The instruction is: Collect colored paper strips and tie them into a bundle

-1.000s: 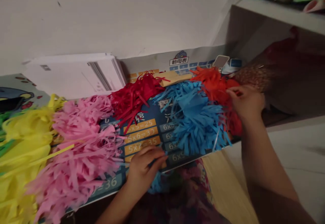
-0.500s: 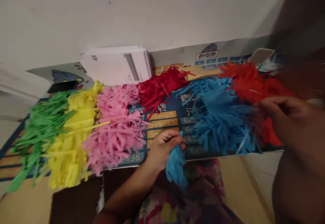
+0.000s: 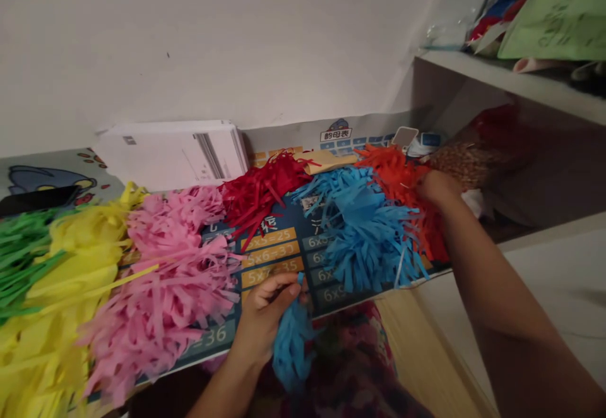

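My left hand [image 3: 267, 314] is closed on a small bundle of blue paper fringe [image 3: 290, 345] that hangs over the near table edge. My right hand [image 3: 438, 189] reaches far right into the orange-red fringe pile [image 3: 400, 175]; its fingers are buried in the strips. Between the hands lies a large blue fringe pile [image 3: 362, 228] on a dark blue multiplication mat [image 3: 269, 250].
Dark red [image 3: 258, 194], pink [image 3: 165, 279], yellow [image 3: 57, 279] and green [image 3: 19, 247] fringe piles line the mat leftwards. A white paper stack [image 3: 170, 153] leans at the wall. A shelf [image 3: 511, 83] with clutter stands at the right, above a brownish bag [image 3: 473, 153].
The view swung back to the right and the shelf came into sight again. My right hand moved forward into the orange-red pile. My left hand lowered the blue bundle slightly.
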Demonstrator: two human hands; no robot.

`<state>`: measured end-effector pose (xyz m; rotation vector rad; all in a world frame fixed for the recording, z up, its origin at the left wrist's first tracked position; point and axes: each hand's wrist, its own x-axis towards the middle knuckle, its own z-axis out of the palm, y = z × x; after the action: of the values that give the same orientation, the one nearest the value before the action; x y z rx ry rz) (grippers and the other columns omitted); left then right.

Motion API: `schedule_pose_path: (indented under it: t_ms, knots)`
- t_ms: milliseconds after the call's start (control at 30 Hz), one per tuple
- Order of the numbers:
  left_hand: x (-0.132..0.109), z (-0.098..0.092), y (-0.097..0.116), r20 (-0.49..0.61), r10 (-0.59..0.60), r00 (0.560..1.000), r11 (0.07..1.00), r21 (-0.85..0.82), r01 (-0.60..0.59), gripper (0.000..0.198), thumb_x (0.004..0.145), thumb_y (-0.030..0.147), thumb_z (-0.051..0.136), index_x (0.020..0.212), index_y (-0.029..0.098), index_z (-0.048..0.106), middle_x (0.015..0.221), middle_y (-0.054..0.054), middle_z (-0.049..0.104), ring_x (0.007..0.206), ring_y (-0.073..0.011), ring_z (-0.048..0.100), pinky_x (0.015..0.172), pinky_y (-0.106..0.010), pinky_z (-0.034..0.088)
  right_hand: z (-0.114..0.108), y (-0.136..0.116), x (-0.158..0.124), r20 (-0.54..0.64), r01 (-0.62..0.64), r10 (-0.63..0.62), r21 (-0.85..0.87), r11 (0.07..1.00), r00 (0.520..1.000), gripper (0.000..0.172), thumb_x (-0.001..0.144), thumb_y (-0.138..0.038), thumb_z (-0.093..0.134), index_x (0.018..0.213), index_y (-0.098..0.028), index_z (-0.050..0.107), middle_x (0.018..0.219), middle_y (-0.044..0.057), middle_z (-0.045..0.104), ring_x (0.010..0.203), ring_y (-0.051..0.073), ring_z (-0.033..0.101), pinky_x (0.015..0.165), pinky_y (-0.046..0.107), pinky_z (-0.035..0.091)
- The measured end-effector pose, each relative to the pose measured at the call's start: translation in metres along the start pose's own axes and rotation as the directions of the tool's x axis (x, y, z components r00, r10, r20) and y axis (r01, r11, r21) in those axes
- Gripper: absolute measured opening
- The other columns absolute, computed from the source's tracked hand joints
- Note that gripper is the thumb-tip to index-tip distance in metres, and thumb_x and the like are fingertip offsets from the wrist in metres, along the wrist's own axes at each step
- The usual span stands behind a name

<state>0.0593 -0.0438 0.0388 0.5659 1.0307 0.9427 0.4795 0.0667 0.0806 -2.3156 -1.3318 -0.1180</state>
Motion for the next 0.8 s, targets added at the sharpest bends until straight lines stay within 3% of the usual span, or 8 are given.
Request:
schedule_pose_path:
  t_ms: [100,167,267,367,467,567,700,800]
  knots:
    - [0.003,0.001,0.001,-0.039,-0.013,0.999,0.999,-0.036,0.012,0.045,0.049,0.034,0.096,0.080,0.014,0.071,0.064,-0.001,0.072,0.055,-0.0125,0.067,0.050,-0.018,0.053,-0.019,-0.014,-0.031,0.044,-0.048,0.045,0.059,0.997,0.998,0.012,0.072,-0.024,0.071,0.073,-0.013,0.077,0.062,0.008,0.069,0.048,0.012,0.048,0.053,0.028,0.030]
    - [0.005,0.003,0.002,-0.036,-0.037,0.999,0.996,-0.079,0.034,0.046,0.047,0.033,0.096,0.078,0.014,0.069,0.063,-0.001,0.072,0.053,-0.0118,0.066,0.049,-0.017,0.052,-0.031,-0.033,-0.073,0.055,-0.031,0.022,0.163,0.986,0.998,0.021,0.080,-0.032,0.065,0.086,-0.016,0.077,0.070,0.007,0.073,0.052,0.014,0.056,0.054,0.026,0.036]
    - [0.009,0.008,0.003,0.005,-0.083,0.997,0.987,-0.141,0.083,0.049,0.045,0.032,0.097,0.076,0.014,0.064,0.066,-0.001,0.073,0.052,-0.0116,0.066,0.048,-0.017,0.052,-0.035,-0.069,-0.151,0.132,0.155,-0.232,0.433,0.888,0.964,0.028,0.075,-0.049,0.070,0.071,-0.021,0.074,0.057,0.001,0.067,0.049,0.016,0.058,0.049,0.026,0.038]
    - [0.010,0.010,0.002,0.039,-0.101,0.994,0.982,-0.154,0.106,0.048,0.047,0.033,0.095,0.077,0.015,0.062,0.066,0.000,0.071,0.054,-0.0119,0.067,0.049,-0.017,0.052,-0.015,-0.093,-0.200,0.110,0.334,-0.434,0.481,0.810,0.894,0.030,0.084,-0.051,0.062,0.076,-0.025,0.074,0.066,0.001,0.071,0.057,0.018,0.063,0.053,0.027,0.040]
    - [0.009,0.007,0.001,0.045,-0.081,0.996,0.986,-0.142,0.087,0.047,0.050,0.033,0.094,0.079,0.015,0.062,0.067,0.000,0.071,0.056,-0.0119,0.067,0.051,-0.017,0.053,0.018,-0.087,-0.187,0.106,0.285,-0.359,0.421,0.861,0.927,0.027,0.085,-0.048,0.060,0.081,-0.025,0.075,0.068,0.002,0.072,0.063,0.020,0.066,0.055,0.028,0.040]
    - [0.007,0.003,0.000,0.045,-0.065,0.997,0.987,-0.142,0.071,0.048,0.049,0.032,0.095,0.078,0.015,0.060,0.067,0.000,0.071,0.055,-0.0113,0.066,0.050,-0.017,0.052,0.038,-0.056,-0.132,0.100,0.089,-0.132,0.353,0.931,0.986,0.023,0.081,-0.040,0.067,0.094,-0.023,0.077,0.087,0.006,0.077,0.076,0.022,0.069,0.067,0.032,0.045]
    - [0.008,0.000,-0.001,0.052,-0.068,0.996,0.987,-0.144,0.075,0.048,0.050,0.031,0.095,0.079,0.015,0.060,0.069,-0.001,0.072,0.054,-0.0110,0.066,0.051,-0.018,0.053,0.021,-0.020,-0.078,-0.053,-0.143,0.166,0.299,0.943,0.985,0.026,0.081,-0.027,0.068,0.103,-0.016,0.076,0.091,0.013,0.077,0.080,0.028,0.070,0.072,0.039,0.048]
    - [0.011,0.001,-0.001,0.047,-0.082,0.996,0.987,-0.138,0.088,0.047,0.051,0.031,0.095,0.079,0.015,0.061,0.068,-0.001,0.072,0.055,-0.0111,0.066,0.052,-0.017,0.053,-0.005,-0.025,-0.088,-0.155,-0.046,0.118,0.402,0.915,0.981,0.037,0.083,-0.033,0.067,0.118,-0.020,0.071,0.090,0.009,0.077,0.082,0.026,0.072,0.075,0.039,0.053]
